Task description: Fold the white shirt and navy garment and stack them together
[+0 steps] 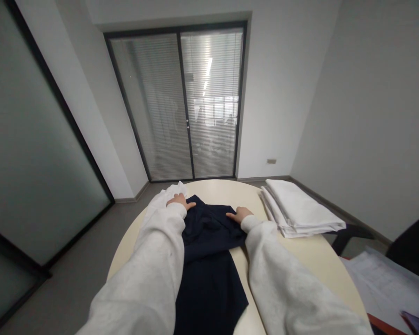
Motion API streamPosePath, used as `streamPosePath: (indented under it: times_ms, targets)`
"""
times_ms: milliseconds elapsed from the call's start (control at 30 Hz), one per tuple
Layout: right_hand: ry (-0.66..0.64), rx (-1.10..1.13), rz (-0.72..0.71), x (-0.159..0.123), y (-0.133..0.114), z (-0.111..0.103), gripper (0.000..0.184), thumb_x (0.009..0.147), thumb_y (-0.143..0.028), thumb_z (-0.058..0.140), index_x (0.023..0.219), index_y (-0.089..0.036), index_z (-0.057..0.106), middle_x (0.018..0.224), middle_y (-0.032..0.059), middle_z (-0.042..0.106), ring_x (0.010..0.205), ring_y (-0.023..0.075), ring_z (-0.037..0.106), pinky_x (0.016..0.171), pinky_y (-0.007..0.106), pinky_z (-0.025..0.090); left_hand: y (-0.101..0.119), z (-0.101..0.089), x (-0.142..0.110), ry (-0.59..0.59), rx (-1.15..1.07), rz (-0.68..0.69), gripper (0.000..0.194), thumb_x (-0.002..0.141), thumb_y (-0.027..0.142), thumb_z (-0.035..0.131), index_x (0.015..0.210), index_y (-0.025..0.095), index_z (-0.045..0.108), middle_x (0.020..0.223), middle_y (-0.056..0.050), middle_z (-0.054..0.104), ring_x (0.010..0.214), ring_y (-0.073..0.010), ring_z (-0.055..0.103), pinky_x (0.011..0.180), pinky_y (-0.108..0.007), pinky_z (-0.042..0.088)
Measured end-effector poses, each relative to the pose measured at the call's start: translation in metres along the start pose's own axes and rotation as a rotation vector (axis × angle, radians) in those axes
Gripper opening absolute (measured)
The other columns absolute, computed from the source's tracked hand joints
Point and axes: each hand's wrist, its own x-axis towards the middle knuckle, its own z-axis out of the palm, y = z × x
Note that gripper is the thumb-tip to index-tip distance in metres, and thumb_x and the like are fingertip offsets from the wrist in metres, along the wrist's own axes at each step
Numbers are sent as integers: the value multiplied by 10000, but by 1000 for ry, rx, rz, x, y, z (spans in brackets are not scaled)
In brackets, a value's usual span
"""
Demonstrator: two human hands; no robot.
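Observation:
A dark navy garment (212, 232) lies on the round table, its upper part bunched and creased and its lower part running flat toward me. My left hand (180, 201) rests at its upper left corner with spread fingers. The thumb reaches over the navy cloth, and the other fingers lie on a white cloth (164, 195) beside it. At the upper right edge of the garment is my right hand (240, 214), thumb stretched inward over the fabric. Its other fingers are partly hidden, and I see no clear grip.
A folded stack of white cloth (300, 204) lies on the right side of the cream table (214, 188). Right of the table are a black chair (412, 242) and pale sheets (387, 279). Glass doors with blinds (209, 107) stand beyond.

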Motion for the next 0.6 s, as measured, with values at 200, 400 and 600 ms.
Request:
streamPosePath:
  times_ms: [200,400,600]
  targets:
    - [112,155,-40,1,4,-16,324,711,-316,560,1010,-196,597,975,73,634,918,205,580,768,269,428,7,18,9,-180,-33,199,246,527,219,705,745,156,609,853,-115,637,882,-292,584,740,-332,425]
    - [678,366,204,8,34,-64,400,834,-340,324,1162,-141,440,1015,120,599,961,245,552,808,326,404,29,-2,8,358,-369,385,238,829,288,412,1025,218,527,1005,-43,584,977,-180,525,868,-284,388]
    - [391,331,209,16,42,-26,528,778,-332,471,1221,-66,364,1140,189,515,1040,269,505,843,336,387,24,34,14,155,-325,170,673,678,289,628,1250,96,330,1229,-184,419,1187,-269,364,961,-335,317]
